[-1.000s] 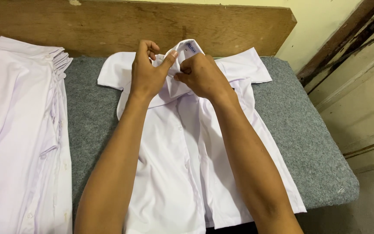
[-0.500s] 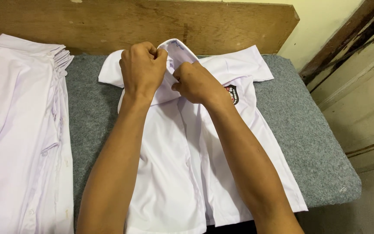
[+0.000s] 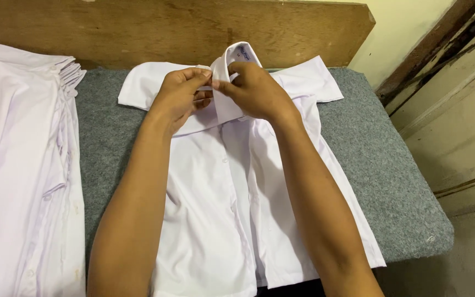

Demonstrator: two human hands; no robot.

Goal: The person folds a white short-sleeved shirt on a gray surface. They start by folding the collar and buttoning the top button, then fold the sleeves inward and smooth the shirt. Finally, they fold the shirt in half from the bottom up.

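My left hand (image 3: 180, 96) and right hand (image 3: 254, 91) both pinch the collar (image 3: 232, 63) of the white shirt (image 3: 221, 192), which lies flat mid-surface so its front stays smooth; a shirt stack (image 3: 17, 165) sits left.

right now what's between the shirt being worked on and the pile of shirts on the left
In the head view, only a bare strip of grey felt pad separates the white shirt from the stack of shirts.

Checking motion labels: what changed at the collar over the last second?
Both hands shifted slightly along the collar of the white short-sleeved shirt: the left hand and right hand now pinch it together at the middle, its flap raised. Unchanged: both hands on the collar, shirt flat on the grey felt pad, stack of white shirts at left.
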